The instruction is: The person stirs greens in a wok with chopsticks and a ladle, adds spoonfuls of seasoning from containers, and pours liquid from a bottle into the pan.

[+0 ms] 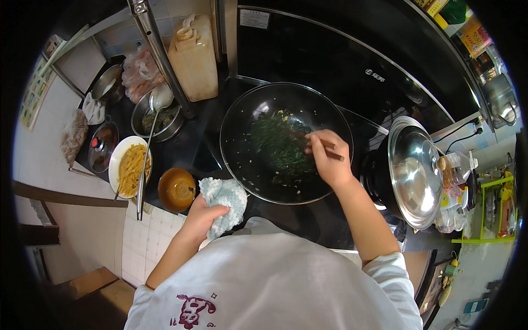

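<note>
My right hand (332,165) grips a pair of brown chopsticks (335,156) over the right side of a large dark wok (237,136). The chopsticks' far ends reach into chopped leafy greens (274,144), which look blurred there. Small pale bits are scattered among the greens and on the wok wall. In my left hand (204,218) is a fluffy pale blue-and-white cloth (227,196), held at the wok's near-left rim. The cloth hides that part of the rim, so whether my fingers grip it cannot be seen.
Left of the wok are a brown bowl (167,187), a white dish (114,165) of yellow strips with a metal ladle (149,165) across it, a metal pot (165,134) and a plastic jug (194,62). A domed steel lid (416,177) stands at right.
</note>
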`<state>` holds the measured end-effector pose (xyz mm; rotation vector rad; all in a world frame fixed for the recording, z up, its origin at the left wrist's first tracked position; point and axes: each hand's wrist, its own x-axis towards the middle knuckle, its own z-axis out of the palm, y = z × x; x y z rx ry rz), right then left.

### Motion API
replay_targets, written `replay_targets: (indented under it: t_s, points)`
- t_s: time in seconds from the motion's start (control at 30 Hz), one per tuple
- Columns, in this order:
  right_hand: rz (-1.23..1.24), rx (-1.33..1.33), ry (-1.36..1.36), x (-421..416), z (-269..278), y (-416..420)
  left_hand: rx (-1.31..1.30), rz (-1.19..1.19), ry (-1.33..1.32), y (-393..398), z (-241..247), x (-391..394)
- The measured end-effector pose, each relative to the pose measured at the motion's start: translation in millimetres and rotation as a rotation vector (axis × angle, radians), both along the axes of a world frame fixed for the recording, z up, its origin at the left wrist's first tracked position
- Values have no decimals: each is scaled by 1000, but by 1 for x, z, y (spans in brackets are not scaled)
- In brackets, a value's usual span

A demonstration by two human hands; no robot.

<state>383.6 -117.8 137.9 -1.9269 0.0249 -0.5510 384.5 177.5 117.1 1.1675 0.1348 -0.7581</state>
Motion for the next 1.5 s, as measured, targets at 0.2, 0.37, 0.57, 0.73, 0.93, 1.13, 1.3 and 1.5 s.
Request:
replay_targets:
  t_s: [0.2, 0.37, 0.57, 0.73, 0.93, 1.13, 1.3, 1.5]
  points:
    - [264, 63, 108, -34, 31, 22, 52, -2, -12, 1, 0, 1]
    - [-196, 138, 182, -44, 51, -27, 40, 10, -26, 1, -2, -2]
    - [-378, 153, 112, -61, 39, -33, 8, -16, -21, 3, -9, 0]
    - [-14, 352, 108, -67, 44, 22, 17, -20, -9, 3, -8, 1]
    - [193, 188, -45, -38, 12, 29, 53, 3, -15, 0, 0, -2]
    - [-172, 90, -77, -23, 42, 3, 62, -13, -12, 0, -1, -2]
    - [82, -216, -88, -17, 14, 18, 54, -29, -16, -3, 4, 0]
    - [167, 48, 3, -26, 30, 31, 60, 6, 6, -3, 7, -1]
